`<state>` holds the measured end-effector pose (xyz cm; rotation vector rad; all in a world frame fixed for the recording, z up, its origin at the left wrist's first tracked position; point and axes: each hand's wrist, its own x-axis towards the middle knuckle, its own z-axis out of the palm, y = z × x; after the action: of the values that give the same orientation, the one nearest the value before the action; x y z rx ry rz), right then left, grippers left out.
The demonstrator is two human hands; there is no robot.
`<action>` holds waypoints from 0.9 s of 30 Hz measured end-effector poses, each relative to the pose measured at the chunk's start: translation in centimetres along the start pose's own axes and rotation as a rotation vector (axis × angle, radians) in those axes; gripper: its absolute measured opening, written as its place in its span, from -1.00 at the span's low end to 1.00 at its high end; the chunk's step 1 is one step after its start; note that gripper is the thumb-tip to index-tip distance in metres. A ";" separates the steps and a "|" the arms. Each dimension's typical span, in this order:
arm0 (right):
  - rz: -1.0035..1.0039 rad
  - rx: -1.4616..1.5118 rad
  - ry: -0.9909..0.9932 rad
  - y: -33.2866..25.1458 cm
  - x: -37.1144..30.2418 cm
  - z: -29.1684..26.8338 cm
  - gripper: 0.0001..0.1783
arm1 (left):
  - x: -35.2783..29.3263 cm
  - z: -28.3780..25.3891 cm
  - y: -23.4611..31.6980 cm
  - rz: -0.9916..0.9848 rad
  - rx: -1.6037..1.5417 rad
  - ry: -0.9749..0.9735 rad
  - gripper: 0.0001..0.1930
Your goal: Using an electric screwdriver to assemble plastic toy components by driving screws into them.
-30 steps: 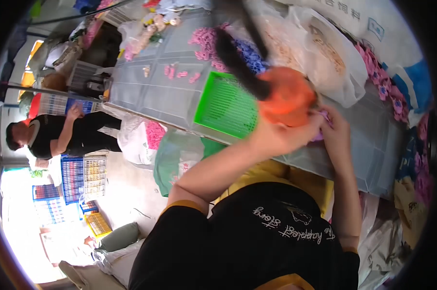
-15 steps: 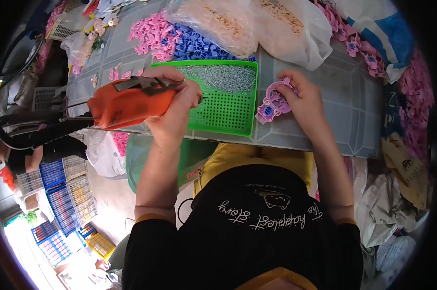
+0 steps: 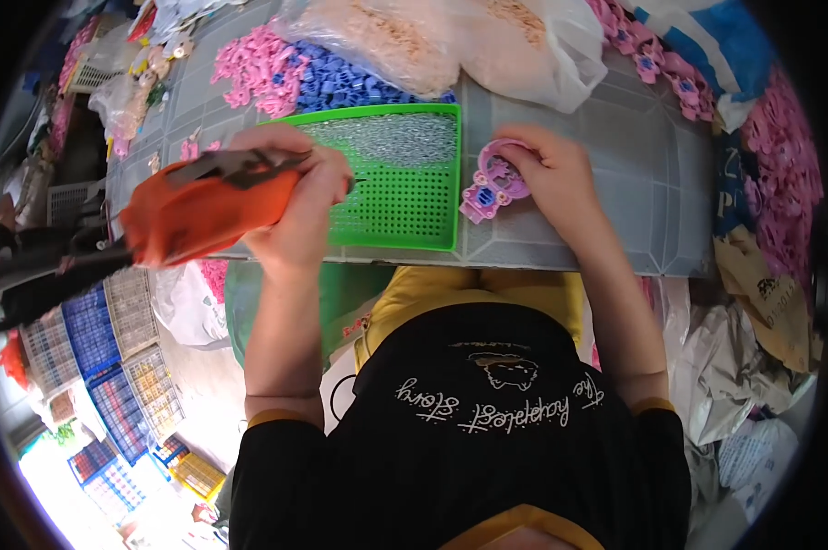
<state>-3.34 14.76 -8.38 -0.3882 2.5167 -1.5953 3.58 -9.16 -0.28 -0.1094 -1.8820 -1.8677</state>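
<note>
My left hand is wrapped round an orange electric screwdriver, held level above the left part of a green tray. Its thin bit points right, over the tray's perforated floor. Small silvery screws are heaped in the tray's far half. Just right of the tray, my right hand pinches a pink ring-shaped plastic toy part with a blue piece set in its lower end. My thumb and fingers cover the ring's right side. The bit and the pink part are apart.
Beyond the tray lie piles of pink parts and blue parts, beside clear bags of small beige pieces. Pink pieces with blue inserts line the far right. Dark cables trail left from the screwdriver. Crates stand lower left.
The whole view has shifted, so the table sits slightly farther left and up. The screwdriver's rear end has dipped and is blurred. My right hand still holds the pink part beside the tray.
</note>
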 end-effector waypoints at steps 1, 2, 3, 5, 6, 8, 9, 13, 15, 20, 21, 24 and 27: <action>0.012 -0.004 0.015 -0.1 0.0 0.0 -0.84 | 0.0 0.3 0.6 0.044 -0.006 0.019 -0.71; -0.016 -0.014 0.012 0.0 0.0 -0.1 -0.83 | 0.1 0.6 0.9 0.085 -0.023 0.032 -0.71; -0.043 -0.024 0.010 0.1 -0.1 -0.1 -0.82 | 0.2 0.6 1.1 0.109 -0.128 0.001 -0.70; -0.039 -0.033 0.007 0.0 0.2 -0.1 -0.82 | 0.4 1.7 1.8 0.128 -0.250 -0.045 -0.69; -0.047 -0.035 -0.015 0.1 0.1 -0.1 -0.81 | 0.6 2.7 2.1 0.131 -0.328 -0.135 -0.70; 0.029 -0.025 -0.011 -0.5 -0.1 -0.3 -0.81 | 0.6 4.4 2.4 0.135 -0.411 -0.236 -0.71; 0.012 0.000 0.006 -0.4 -0.2 -0.3 -0.81 | 0.4 5.5 2.4 0.101 -0.410 -0.272 -0.72; -0.036 -0.017 0.025 -0.4 -0.3 -0.6 -0.81 | 0.1 7.7 1.4 0.052 -0.354 -0.386 -0.73; -0.034 -0.020 0.029 -0.2 -0.3 -0.7 -0.81 | -0.2 8.5 0.8 0.064 -0.368 -0.399 -0.74; -0.041 -0.036 0.032 -0.1 -0.3 -0.7 -0.82 | -0.3 8.4 0.2 0.022 -0.439 -0.452 -0.71; -0.040 -0.050 0.034 -0.1 -0.3 -0.8 -0.82 | -0.4 8.5 0.1 0.014 -0.426 -0.447 -0.71; -0.052 -0.079 0.033 -0.4 -0.2 -0.7 -0.82 | -0.6 8.8 -0.1 -0.017 -0.374 -0.413 -0.72; -0.058 -0.102 0.040 -0.3 -0.2 -0.5 -0.82 | -0.3 8.9 -0.6 -0.028 -0.386 -0.444 -0.74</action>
<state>-3.26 15.14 -7.86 -0.4495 2.6482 -1.5123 1.16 -0.53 -0.51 -0.6778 -1.7575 -2.3532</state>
